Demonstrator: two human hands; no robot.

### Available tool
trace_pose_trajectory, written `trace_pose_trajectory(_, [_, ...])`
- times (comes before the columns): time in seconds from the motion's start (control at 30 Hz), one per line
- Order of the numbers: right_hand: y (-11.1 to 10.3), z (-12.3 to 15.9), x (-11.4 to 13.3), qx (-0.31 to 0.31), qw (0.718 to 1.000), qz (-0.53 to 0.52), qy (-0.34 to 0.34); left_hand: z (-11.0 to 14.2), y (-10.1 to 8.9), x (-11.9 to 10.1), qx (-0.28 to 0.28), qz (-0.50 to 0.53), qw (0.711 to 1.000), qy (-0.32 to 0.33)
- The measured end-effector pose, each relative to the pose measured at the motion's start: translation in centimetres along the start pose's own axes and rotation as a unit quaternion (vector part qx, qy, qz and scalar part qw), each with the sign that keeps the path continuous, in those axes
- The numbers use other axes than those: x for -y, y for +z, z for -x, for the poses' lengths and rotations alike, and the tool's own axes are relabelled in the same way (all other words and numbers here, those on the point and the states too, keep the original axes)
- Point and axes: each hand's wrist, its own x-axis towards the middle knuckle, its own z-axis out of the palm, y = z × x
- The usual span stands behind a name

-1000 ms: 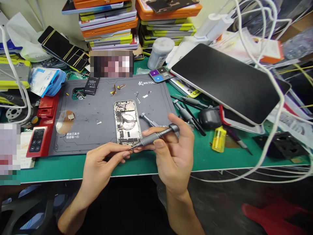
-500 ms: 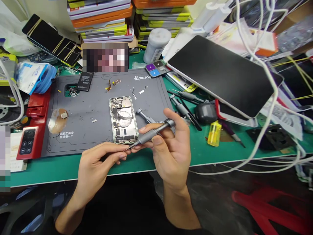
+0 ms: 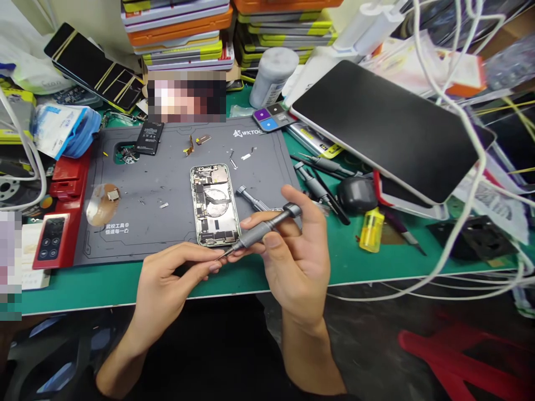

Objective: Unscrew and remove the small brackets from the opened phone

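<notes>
Holding screwdriver (image 3: pixel 258 232) near opened phone (image 3: pixel 215 206)

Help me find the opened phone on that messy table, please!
On the green table, find the big grey mat. Near its front edge lies the opened phone, with a grey tool just right of it. Unlike the small loose parts nearby, it's a rectangle with a pale rim and round silvery patch.

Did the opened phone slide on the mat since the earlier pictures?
No. The opened phone looks just as far from the white logo on the gray mat; only the whole view shifted slightly.
</notes>
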Motion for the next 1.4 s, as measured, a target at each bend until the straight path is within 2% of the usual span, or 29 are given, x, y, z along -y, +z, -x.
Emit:
trace_pose_trajectory(0.83, [-0.11,0.03,-0.17,-0.004,0.999,0.029,-0.012,-0.04,-0.05,0.03,0.004,-0.018,1.000,0.003])
trace_pose_trajectory(1.4, [-0.15,0.07,0.03,-0.002,1.000,0.012,-0.002,0.07,-0.02,-0.18,0.006,-0.014,1.000,0.001])
